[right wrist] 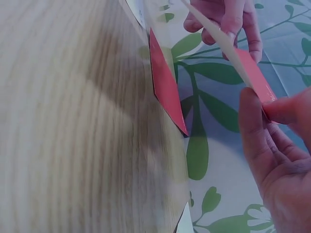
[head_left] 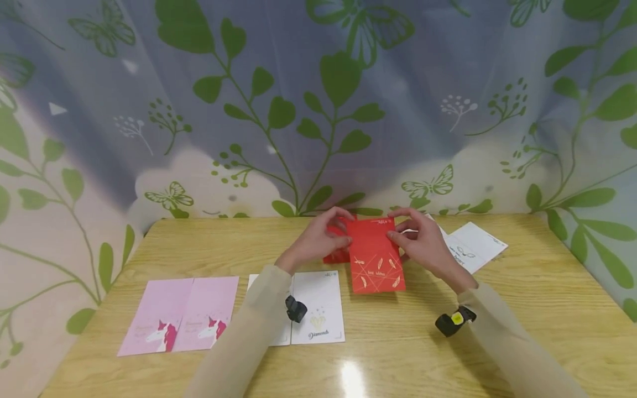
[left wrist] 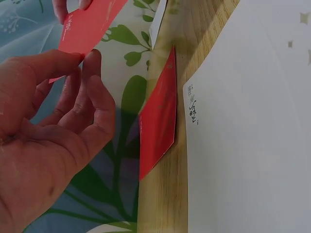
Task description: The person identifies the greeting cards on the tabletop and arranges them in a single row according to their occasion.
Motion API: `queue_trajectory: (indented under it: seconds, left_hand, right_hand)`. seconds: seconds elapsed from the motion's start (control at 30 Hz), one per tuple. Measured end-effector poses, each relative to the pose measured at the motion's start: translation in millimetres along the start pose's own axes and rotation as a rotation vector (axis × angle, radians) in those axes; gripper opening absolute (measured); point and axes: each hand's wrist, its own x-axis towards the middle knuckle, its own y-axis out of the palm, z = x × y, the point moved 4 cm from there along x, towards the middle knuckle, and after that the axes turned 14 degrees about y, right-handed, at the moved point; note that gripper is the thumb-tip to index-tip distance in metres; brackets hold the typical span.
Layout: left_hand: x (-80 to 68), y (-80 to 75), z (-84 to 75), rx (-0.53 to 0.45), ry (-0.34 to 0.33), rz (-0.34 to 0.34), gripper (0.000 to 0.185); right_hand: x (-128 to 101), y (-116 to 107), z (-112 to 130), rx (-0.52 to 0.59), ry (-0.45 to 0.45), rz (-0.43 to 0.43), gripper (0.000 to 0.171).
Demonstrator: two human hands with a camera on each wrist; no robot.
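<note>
Both hands hold up a red greeting card [head_left: 376, 254] with gold feather prints and "best wishes" on its lower part. My left hand [head_left: 318, 237] pinches its left edge between thumb and fingers; in the left wrist view that hand [left wrist: 63, 102] has its other fingers bent loosely. At the card's opposite edge my right hand [head_left: 423, 240] pinches with thumb and fingers, as the right wrist view also shows at the hand [right wrist: 282, 141]. A second red card [head_left: 335, 255] lies on the table behind, partly hidden by the left hand and the held card.
Two pink unicorn cards [head_left: 214, 309] lie side by side at the left of the wooden table [head_left: 398, 354]. White cards, one a "Diamonds" card [head_left: 318, 304], sit partly under the left forearm. More white cards [head_left: 478, 243] lie at the back right, before a leaf-patterned curtain [head_left: 278, 110].
</note>
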Motion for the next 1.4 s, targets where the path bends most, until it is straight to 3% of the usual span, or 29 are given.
queue_trajectory:
  seconds: [0.5, 1.03, 1.23, 1.4]
  left_hand:
    - [-10.8, 4.2, -10.3, 0.078, 0.033, 0.088, 0.038]
    - [-20.3, 18.8, -11.2, 0.204, 0.021, 0.25, 0.032]
    - [-22.5, 24.1, -10.1, 0.277, 0.028, 0.292, 0.028]
    - [-23.1, 27.4, -9.2, 0.329, 0.025, 0.316, 0.026]
  right_hand:
    - [-21.3, 5.0, -4.7, 0.001, 0.016, 0.039, 0.039]
    - [-38.3, 12.0, -19.7, -0.069, 0.016, 0.123, 0.036]
    - [-40.8, 15.9, -25.0, -0.159, -0.001, 0.134, 0.036]
    - [-40.9, 19.2, -24.0, -0.296, -0.063, 0.133, 0.032]
